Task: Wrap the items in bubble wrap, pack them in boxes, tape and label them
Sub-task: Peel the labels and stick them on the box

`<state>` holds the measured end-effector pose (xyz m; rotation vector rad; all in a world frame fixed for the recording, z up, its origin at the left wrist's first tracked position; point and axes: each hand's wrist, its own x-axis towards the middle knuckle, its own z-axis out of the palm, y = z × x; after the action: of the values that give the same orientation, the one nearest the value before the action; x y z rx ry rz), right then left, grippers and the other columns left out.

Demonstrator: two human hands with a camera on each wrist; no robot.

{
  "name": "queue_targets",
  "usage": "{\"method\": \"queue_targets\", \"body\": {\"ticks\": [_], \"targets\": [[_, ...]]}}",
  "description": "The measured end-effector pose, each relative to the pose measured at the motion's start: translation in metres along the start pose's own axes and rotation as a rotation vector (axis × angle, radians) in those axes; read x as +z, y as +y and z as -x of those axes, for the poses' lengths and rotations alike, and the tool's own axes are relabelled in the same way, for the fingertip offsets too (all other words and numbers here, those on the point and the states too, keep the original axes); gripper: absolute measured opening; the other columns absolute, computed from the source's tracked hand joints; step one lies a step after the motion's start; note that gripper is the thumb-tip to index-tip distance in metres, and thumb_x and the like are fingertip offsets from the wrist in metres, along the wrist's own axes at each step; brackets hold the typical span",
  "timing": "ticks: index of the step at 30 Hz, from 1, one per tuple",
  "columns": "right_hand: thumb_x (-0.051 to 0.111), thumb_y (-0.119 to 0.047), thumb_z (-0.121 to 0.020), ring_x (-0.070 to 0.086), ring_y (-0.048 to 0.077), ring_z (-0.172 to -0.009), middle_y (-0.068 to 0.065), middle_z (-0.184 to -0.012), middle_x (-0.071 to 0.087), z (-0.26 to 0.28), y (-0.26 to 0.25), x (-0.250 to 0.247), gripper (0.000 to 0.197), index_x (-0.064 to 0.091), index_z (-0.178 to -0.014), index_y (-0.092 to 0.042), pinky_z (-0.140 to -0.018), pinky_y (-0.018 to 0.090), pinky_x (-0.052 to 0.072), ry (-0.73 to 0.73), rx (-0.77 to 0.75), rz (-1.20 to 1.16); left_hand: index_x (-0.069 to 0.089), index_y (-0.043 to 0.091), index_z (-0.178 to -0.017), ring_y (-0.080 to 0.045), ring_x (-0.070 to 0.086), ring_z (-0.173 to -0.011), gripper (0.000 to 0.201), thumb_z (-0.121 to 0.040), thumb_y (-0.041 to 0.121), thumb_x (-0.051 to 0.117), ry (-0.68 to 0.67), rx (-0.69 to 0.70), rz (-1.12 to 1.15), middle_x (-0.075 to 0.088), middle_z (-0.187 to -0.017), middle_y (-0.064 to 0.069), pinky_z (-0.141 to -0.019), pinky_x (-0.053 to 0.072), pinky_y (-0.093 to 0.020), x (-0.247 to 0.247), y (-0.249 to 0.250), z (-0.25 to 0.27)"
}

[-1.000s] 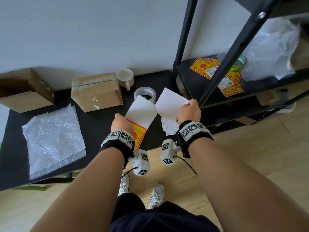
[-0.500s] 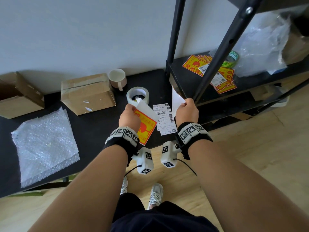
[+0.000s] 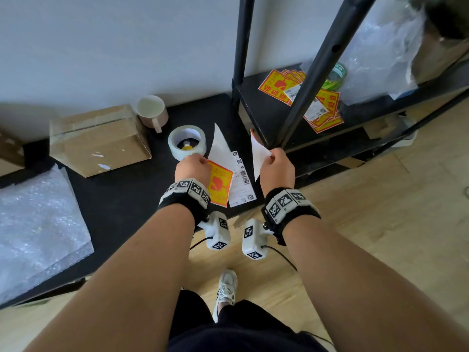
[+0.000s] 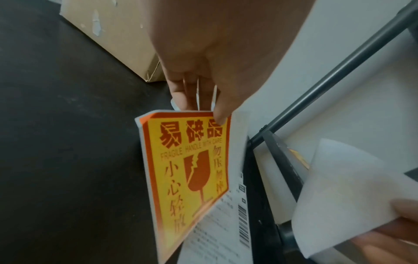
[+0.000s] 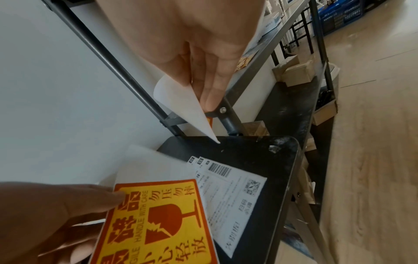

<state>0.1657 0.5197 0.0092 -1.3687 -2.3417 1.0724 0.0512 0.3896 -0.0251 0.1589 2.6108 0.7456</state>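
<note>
My left hand (image 3: 203, 160) (image 4: 203, 107) pinches the top edge of a yellow-and-orange fragile sticker (image 3: 219, 184) (image 4: 190, 169) (image 5: 153, 223), which hangs just above the black table (image 3: 121, 199). A white backing sheet (image 3: 219, 146) sticks up behind the sticker. My right hand (image 3: 270, 154) (image 5: 203, 100) pinches a separate white sheet (image 3: 257, 156) (image 5: 181, 103) (image 4: 350, 187), held edge-on near the shelf post. White shipping labels (image 3: 241, 184) (image 5: 230, 189) with barcodes lie on the table's right corner between my hands. A taped cardboard box (image 3: 99, 141) stands at the back left.
A clear tape roll (image 3: 186, 142) and a mug (image 3: 152, 113) stand beyond my left hand. Bubble wrap (image 3: 38, 224) lies at the left. The black shelf (image 3: 253, 97) on the right holds more fragile stickers (image 3: 324, 102), a green tape roll (image 3: 336, 76) and plastic bags (image 3: 380, 54).
The shipping labels have left my right hand and now lie on the table; it keeps only a white sheet. Both hands have lowered, and the sheets have turned edge-on.
</note>
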Motion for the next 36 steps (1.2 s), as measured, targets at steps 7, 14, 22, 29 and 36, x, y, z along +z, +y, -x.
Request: {"method": "queue_targets", "body": {"ticks": [7,14,22,29,36], "targets": [[0.039,-0.019,-0.105,0.060,0.021,-0.102,0.008,-0.111,0.063,-0.005,-0.006,0.010,0.024,0.058,-0.114,-0.010,-0.077,0.027,0.045,-0.063,-0.046,0.041,0.071,0.015,-0.111,-0.025,0.061,-0.102,0.029,-0.096,0.015,0.047,0.027,0.016,0.021,0.069,-0.112,-0.007,-0.072,0.038,-0.028,-0.001,0.003,-0.003],[0.042,-0.018,-0.102,0.059,0.020,-0.084,0.003,-0.090,0.060,-0.003,-0.019,0.015,0.020,0.061,-0.099,-0.011,-0.073,0.030,0.050,-0.098,-0.107,0.038,0.066,0.017,-0.120,-0.027,0.060,-0.111,0.031,-0.094,0.012,0.049,0.056,0.084,0.062,0.061,-0.128,-0.007,-0.082,0.044,-0.028,-0.025,0.005,0.007],[0.052,-0.022,-0.088,0.054,0.031,-0.068,0.021,-0.078,0.060,0.003,-0.048,0.014,0.025,0.059,-0.075,-0.002,-0.063,0.038,0.044,-0.181,-0.062,-0.117,0.069,0.019,-0.112,-0.018,0.056,-0.111,0.032,-0.083,0.033,0.071,0.168,0.356,-0.046,0.063,-0.117,0.002,-0.092,0.047,-0.035,-0.045,0.013,0.032],[0.056,-0.021,-0.086,0.051,0.024,-0.070,0.017,-0.078,0.061,0.016,-0.067,0.012,0.023,0.066,-0.083,0.000,-0.065,0.034,0.041,-0.294,-0.061,-0.187,0.064,0.017,-0.107,-0.023,0.050,-0.115,0.037,-0.082,0.044,0.071,0.310,0.506,-0.225,0.060,-0.118,0.000,-0.095,0.036,-0.035,-0.054,0.008,0.046],[0.058,-0.021,-0.084,0.055,0.024,-0.071,0.014,-0.074,0.062,0.022,-0.069,0.011,0.023,0.069,-0.073,-0.003,-0.067,0.034,0.042,-0.320,-0.059,-0.204,0.067,0.017,-0.098,-0.022,0.052,-0.109,0.037,-0.080,0.050,0.071,0.349,0.538,-0.271,0.062,-0.114,0.001,-0.093,0.035,-0.036,-0.057,0.000,0.051]]}}
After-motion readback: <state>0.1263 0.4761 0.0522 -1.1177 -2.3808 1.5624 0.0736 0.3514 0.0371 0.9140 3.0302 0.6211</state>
